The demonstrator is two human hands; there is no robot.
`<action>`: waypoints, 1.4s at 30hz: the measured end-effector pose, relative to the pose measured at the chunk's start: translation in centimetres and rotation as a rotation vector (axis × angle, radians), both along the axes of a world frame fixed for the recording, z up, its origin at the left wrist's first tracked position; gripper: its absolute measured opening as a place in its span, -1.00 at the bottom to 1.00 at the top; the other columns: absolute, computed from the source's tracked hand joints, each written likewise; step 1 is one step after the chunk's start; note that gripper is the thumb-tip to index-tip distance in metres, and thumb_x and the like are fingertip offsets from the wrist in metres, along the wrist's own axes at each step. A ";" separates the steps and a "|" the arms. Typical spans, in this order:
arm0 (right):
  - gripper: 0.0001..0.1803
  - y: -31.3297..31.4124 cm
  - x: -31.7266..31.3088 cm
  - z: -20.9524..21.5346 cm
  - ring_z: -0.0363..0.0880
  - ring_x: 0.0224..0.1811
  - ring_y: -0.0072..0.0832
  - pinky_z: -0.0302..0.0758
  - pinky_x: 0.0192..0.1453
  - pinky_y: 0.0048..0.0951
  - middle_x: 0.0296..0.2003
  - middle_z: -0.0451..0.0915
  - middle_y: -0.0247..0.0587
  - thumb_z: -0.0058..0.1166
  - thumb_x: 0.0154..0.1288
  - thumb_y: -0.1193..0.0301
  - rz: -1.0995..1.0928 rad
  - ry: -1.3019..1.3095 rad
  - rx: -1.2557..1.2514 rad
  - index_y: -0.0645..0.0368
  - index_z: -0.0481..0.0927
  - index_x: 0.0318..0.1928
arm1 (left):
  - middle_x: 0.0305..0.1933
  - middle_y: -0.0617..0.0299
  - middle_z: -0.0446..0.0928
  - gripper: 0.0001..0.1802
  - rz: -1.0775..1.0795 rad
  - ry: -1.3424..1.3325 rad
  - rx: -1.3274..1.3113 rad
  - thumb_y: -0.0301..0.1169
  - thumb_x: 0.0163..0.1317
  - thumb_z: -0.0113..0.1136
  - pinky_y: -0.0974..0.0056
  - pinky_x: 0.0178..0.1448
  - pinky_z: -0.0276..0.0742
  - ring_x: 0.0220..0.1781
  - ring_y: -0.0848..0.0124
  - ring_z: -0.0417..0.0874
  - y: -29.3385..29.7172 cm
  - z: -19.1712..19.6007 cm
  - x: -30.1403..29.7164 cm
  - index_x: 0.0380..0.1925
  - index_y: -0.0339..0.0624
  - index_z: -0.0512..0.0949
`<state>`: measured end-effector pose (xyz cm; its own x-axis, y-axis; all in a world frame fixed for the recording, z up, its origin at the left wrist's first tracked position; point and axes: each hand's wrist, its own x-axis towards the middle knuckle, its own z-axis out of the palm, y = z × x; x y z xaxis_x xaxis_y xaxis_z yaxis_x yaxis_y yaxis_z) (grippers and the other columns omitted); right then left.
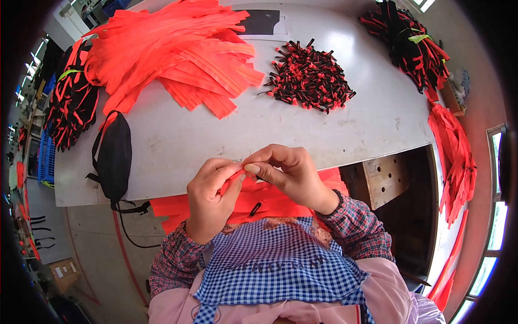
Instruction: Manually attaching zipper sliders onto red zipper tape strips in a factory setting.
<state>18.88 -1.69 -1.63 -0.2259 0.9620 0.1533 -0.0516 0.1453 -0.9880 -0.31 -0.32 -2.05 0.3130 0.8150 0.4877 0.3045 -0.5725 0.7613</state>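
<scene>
Over the table's front edge, my hands meet fingertip to fingertip. My left hand is closed in a pinch on the end of an orange-red fabric strip. Thumb and forefinger of my right hand press together at the same end. A small dark piece shows just under the right thumb, mostly hidden by the fingers. More orange-red strips lie across my lap, below both hands. On them rests a small black pull tab, apart from the hands.
A large heap of orange-red strips covers the table's back left. Right of it lies a pile of small black-and-red pull tabs. A black pouch lies at the left front. Black-and-red bundles flank the table; an open drawer space sits right.
</scene>
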 end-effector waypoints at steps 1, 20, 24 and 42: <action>-0.82 -0.1 -0.2 0.0 0.56 -0.27 -0.74 0.56 -0.18 -0.62 -0.35 0.66 -0.40 0.14 0.46 0.41 0.001 -0.002 0.000 0.29 0.64 -0.10 | -0.21 0.13 0.62 -0.81 -0.006 -0.019 -0.075 -0.66 0.17 0.32 0.37 -0.22 0.60 -0.26 0.35 0.69 0.0 -0.2 -0.2 -0.20 -0.32 0.65; -0.84 -0.7 -0.6 -2.1 0.52 -0.20 -0.72 0.46 -0.04 -0.61 -0.29 0.65 -0.47 0.23 0.39 0.42 0.049 0.322 -0.155 0.24 0.71 -0.12 | -0.02 0.24 0.63 -0.68 -0.351 -0.775 -0.834 -0.64 0.32 0.20 0.39 0.18 0.52 0.04 0.53 0.62 0.6 -1.0 -1.0 0.08 -0.27 0.55; -0.86 -0.6 -0.1 -2.5 0.53 -0.22 -0.70 0.47 -0.07 -0.59 -0.28 0.67 -0.42 0.21 0.39 0.45 0.078 0.412 -0.254 0.26 0.71 -0.14 | -0.01 0.24 0.62 -0.70 -0.339 -0.758 -0.827 -0.64 0.34 0.19 0.40 0.18 0.52 0.05 0.52 0.61 0.5 -0.8 -1.0 0.06 -0.27 0.56; -0.98 -0.4 0.2 -1.8 0.52 -0.19 -0.72 0.47 0.02 -0.62 -0.27 0.60 -0.43 0.13 0.33 0.55 0.319 0.685 -0.441 0.22 0.56 -0.27 | 0.08 0.18 0.59 -0.70 -0.512 -0.717 -0.978 -0.54 0.41 0.13 0.34 0.24 0.51 0.13 0.45 0.59 0.1 0.0 -1.0 0.11 -0.32 0.51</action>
